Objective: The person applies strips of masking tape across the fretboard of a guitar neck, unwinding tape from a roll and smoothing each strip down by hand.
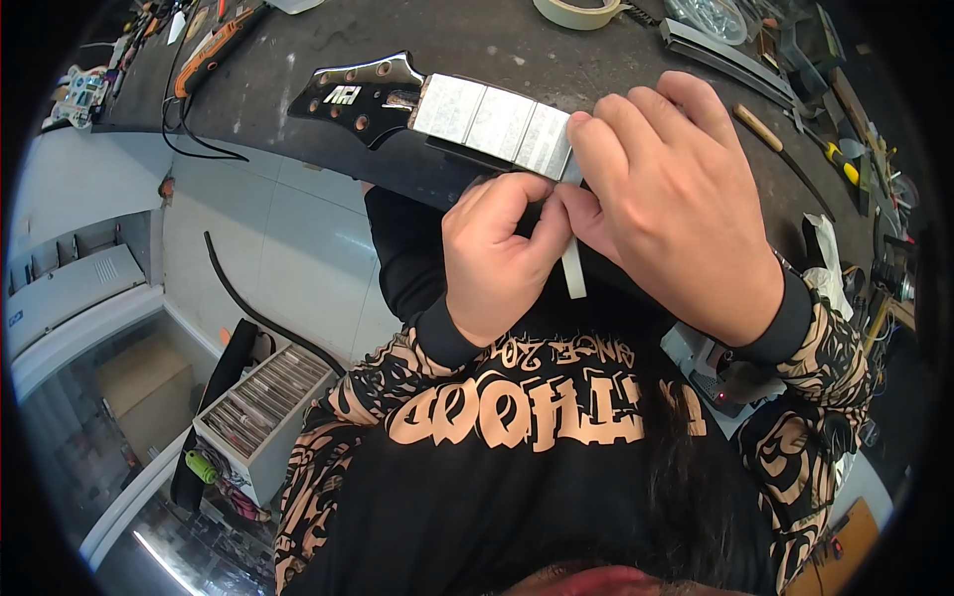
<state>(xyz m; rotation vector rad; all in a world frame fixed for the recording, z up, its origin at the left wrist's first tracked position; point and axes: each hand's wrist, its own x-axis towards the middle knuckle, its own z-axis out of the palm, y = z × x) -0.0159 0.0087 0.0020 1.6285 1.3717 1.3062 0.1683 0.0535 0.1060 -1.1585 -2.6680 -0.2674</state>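
Two bare hands up close on a guitar neck (494, 124). Left hand (502, 253) has thumb and forefinger tips pressed together, pinching at the top of a narrow white strip (575, 273) that dangles flat and matte below; the exact contact is hidden. Right hand (681, 204) is curled over the neck, thumb meeting the other fingertips, but I can't tell what that thumb is pressing on.

Neck sits at the near edge of the bench, its fretboard wrapped in whitish, faintly mottled panels (447, 104) split by thin fret lines. Beyond that, a pointy, glossy black headstock (343, 114) with round metal-rimmed tuner holes.

Writing: pale letters on the headstock, looks like "AFI". Black top (556, 497) has peachy lettering, upside down from up here; I can make out "SINCE 20", the rest is partly hidden. Sleeves (373, 372) are swirly black and peach with plain black cuffs.

Bench (467, 45) is dark, scuffed and speckled. On it: an orange tool (214, 55) with a black cord, a cream tape roll (578, 14), a wooden-handled tool (760, 129). Floor (288, 223) is pale glossy tile, with a slatted box (263, 402) beside a black hose (243, 293).
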